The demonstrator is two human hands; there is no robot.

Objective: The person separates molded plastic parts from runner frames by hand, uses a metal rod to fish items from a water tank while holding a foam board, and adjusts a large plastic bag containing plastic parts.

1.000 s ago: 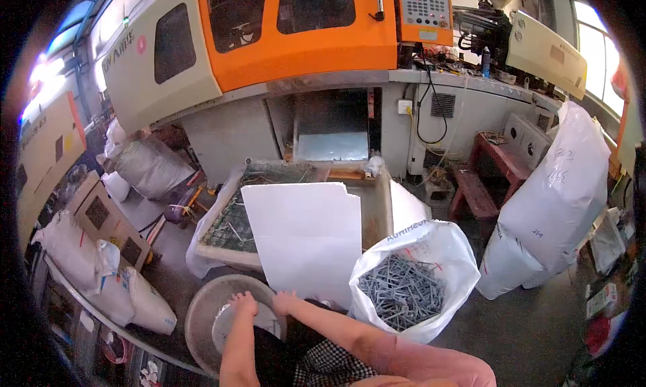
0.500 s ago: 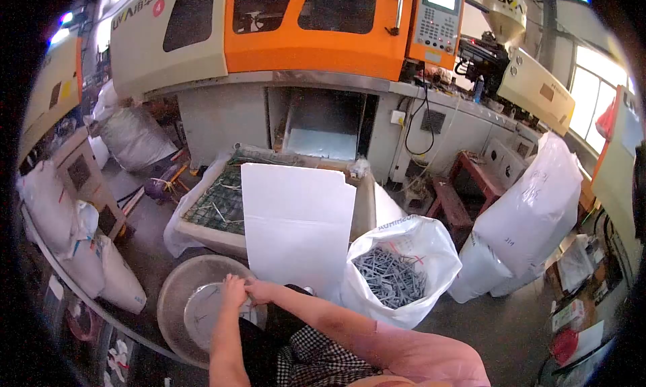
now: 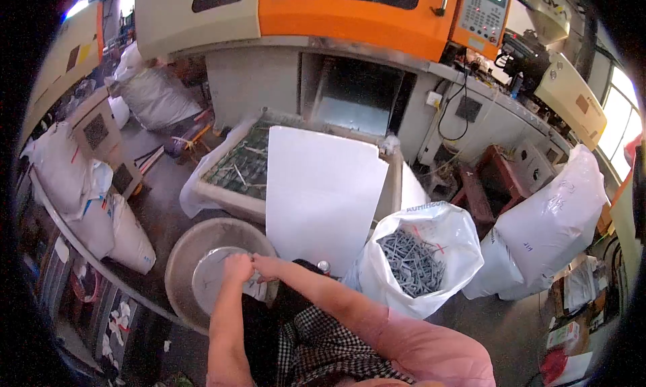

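My left hand (image 3: 237, 268) and my right hand (image 3: 266, 268) meet above the right side of a wide, round, greyish basin (image 3: 180, 269). The fingers of both hands are bent closed and touch or nearly touch at the tips. Whatever they pinch is too small or hidden to name. A pale round area with a few thin pieces shows at the basin's bottom, partly covered by my left hand and forearm. Just beyond my hands stands a large white board (image 3: 323, 192), leaning on a low tub.
An open white sack (image 3: 464, 249) of grey plastic pieces (image 3: 412, 262) stands right of the board. Behind is a low tub (image 3: 219, 197) with green netting, before an orange and grey machine (image 3: 350, 20). Full sacks (image 3: 548, 219) stand at right, more sacks (image 3: 64, 165) at left.
The camera has tilted down and turned left, so the scene sits further right and mostly higher. My hands stay together over the basin with fingers closed.
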